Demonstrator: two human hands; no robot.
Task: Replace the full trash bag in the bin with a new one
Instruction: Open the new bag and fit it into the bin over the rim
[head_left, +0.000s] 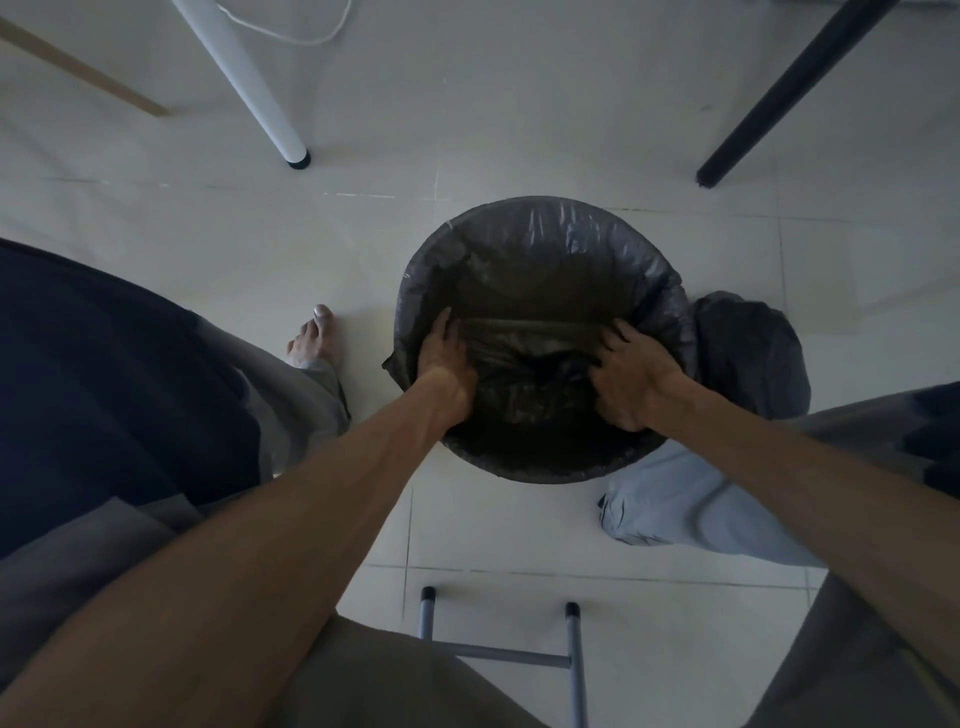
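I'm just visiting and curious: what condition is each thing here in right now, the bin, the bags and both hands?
bin: upright on the floor, lined.
new bag: open, edge folded over the rim.
full bag: bulging, on the floor beside the bin.
left hand: inside the bin, pressing the liner.
right hand: inside, fingers spread on the liner.

Pale tiled floor (208, 249), furniture legs (244, 78)

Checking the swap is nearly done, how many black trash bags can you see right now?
2: the new bag lines the bin, both hands inside it; the tied full bag sits on the floor right of the bin. Others may be hidden.
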